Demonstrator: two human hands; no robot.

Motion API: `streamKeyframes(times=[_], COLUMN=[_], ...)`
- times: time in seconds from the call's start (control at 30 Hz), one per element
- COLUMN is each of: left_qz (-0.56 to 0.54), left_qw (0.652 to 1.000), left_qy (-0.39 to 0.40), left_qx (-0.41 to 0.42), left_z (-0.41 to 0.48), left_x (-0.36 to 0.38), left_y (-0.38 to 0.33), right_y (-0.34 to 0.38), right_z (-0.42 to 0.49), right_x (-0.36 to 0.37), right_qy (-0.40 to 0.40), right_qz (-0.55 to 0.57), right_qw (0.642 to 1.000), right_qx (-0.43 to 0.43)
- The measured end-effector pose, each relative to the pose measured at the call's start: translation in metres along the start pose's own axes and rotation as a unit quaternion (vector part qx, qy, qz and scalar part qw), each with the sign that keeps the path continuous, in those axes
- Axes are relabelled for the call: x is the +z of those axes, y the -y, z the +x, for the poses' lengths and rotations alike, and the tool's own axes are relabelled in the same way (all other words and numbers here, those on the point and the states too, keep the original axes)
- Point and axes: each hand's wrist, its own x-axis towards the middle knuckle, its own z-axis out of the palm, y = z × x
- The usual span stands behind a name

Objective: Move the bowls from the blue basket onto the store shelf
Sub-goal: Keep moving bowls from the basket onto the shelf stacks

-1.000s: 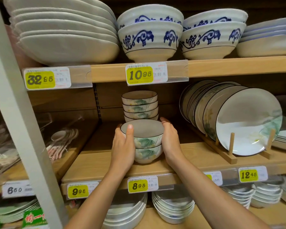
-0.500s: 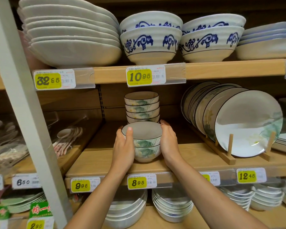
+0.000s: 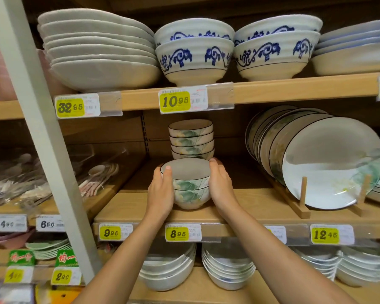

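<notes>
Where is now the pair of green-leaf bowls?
The two stacked bowls sit mid-frame at the middle shelf's front, between left hand and right hand, before a taller matching stack.

Left hand (image 3: pixel 161 195) and right hand (image 3: pixel 221 189) face inward, fingers curled, forearms outstretched.

1. Two bare forearms come up from the bottom edge, below the 8.95 price tag (image 3: pixel 183 233). No sleeves anywhere on them.
2. Left hand (image 3: pixel 161 194), just above that tag: short trimmed nails, no polish.
3. Right hand (image 3: pixel 221 186), above-right of the tag: plain, slim wrist.
</notes>
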Motion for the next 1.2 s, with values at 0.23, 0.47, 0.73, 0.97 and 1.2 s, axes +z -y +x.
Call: streamKeyframes(times=[0.23,0.47,0.73,0.97,1.2], left_qz=[-0.067,-0.135,-0.146,-0.095,-0.036], left_qw=[0.997,0.988,0.976,0.946,0.929], left_qy=[-0.005,-0.074,-0.16,-0.27,-0.248], left_qx=[-0.049,-0.001,-0.026,-0.15,-0.272], left_z=[-0.005,-0.069,-0.149,-0.216,-0.29], left_x=[-0.011,-0.049,-0.151,-0.257,-0.347], left_y=[-0.005,-0.024,-0.014,0.045,0.109], right_y=[0.0,0.021,0.034,-0.017,-0.098], right_z=[-0.014,-0.049,-0.136,-0.218,-0.305], right_x=[-0.026,-0.044,0.02,0.125,0.206], right_qy=[0.046,0.01,0.211,0.446,0.482], right_qz=[0.027,0.149,0.214,0.083,-0.023], right_qw=[0.998,0.981,0.949,0.891,0.868], right_qx=[-0.015,-0.125,-0.098,0.002,0.12])
